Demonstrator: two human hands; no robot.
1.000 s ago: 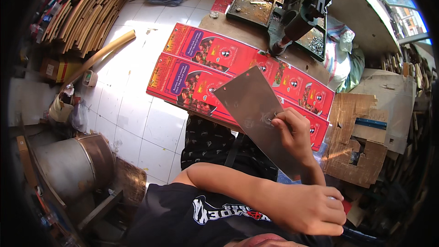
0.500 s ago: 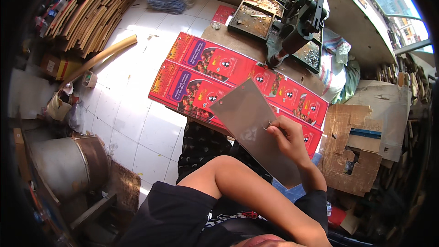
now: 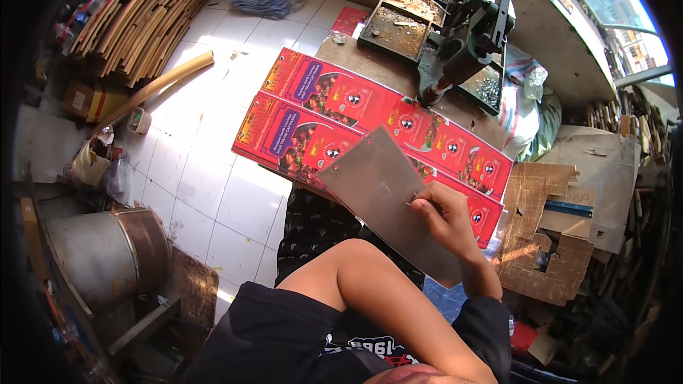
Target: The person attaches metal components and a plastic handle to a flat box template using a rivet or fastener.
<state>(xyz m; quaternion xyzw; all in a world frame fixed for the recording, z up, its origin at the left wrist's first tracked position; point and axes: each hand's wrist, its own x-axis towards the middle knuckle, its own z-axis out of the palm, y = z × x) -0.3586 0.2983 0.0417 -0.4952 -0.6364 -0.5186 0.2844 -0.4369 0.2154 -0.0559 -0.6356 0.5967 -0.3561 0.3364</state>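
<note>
My right hand [image 3: 447, 217] is closed over the right side of a grey-brown, slightly shiny sheet [image 3: 377, 185]. Between its thumb and forefinger shows a thin, pale wire-like piece [image 3: 413, 198], too small to name surely. Whether the fingers also grip the sheet is hidden. Small round marks or holes sit near the sheet's far corners. Beneath it, red printed panels [image 3: 313, 96] with food pictures lie in two rows on the worktable. My left arm bends across my front, and its hand is out of the picture.
A dark hand press [image 3: 455, 64] stands on the table's far side, beside a divided tray [image 3: 398, 32] of small metal parts. Cut brown board [image 3: 533, 256] lies at right. A metal drum [image 3: 96, 256] and a long tube [image 3: 156, 89] are at left; stacked boards [image 3: 149, 18] stand behind.
The sheet has turned a little, its far end shifting left and nearer. My right hand has moved slightly left and down, still pinching the wire-like piece. My left forearm has shifted slightly.
</note>
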